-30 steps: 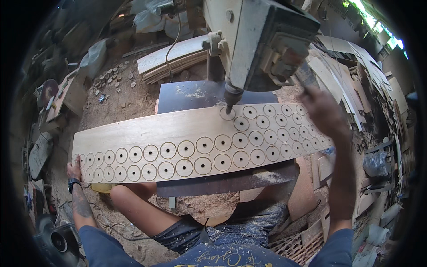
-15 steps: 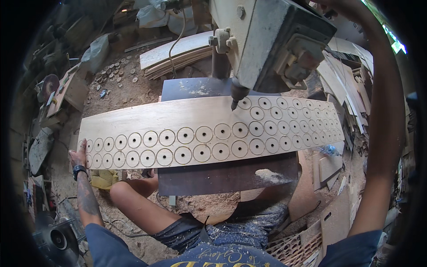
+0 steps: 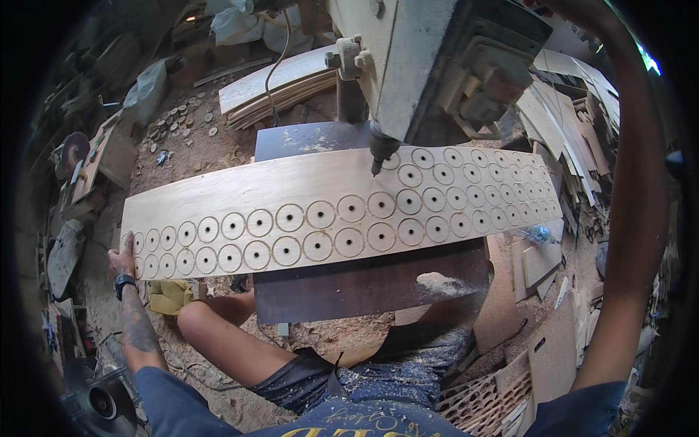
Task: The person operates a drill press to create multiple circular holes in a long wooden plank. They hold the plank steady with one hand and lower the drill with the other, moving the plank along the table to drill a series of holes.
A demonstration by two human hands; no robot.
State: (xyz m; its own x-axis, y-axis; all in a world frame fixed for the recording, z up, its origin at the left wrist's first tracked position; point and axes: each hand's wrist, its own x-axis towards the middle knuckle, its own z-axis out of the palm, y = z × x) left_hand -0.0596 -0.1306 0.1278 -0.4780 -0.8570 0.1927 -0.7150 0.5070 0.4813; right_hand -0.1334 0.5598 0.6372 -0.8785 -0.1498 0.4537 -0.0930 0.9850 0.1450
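Long pale board (image 3: 240, 191): lying right across the middle now, over the dark table (image 3: 349, 295), overhanging well past it to left and right; bare along the far-left stretch;
Drill press (image 3: 411, 65): looming in from the top, head slanting above the board's far side;
Dark table: showing along the board's near and far edges, covered in between;
Right forearm (image 3: 632, 189): stretching tall up the right side, apart from the board;
Stack of curved panels (image 3: 280, 87): resting on the ground beyond the table, left of the drill press;
Left hand (image 3: 123, 258): clamped on the board's left end, pressing a thumb over the top face;
Right hand (image 3: 562, 6): up at the top edge beside the drill press, mostly cut off; cannot tell whether gripping or spread;
Yellow block (image 3: 169, 297): sitting low near the board's left end, between left hand and bent knee (image 3: 198, 320);
Sawdust patch (image 3: 440, 282): spread pale on the table's near right part;
Ring cuts (image 3: 320, 214): running in two long rows by the near edge, plus shorter rows at far right; dark-centred, many of them;
Dark wristwatch (image 3: 124, 284): strapped just behind the left hand;
Wooden discs (image 3: 178, 124): scattered on the ground, far left;
Drill bit (image 3: 376, 170): pointing down at the board, just left of the shorter rows; cannot tell whether touching.
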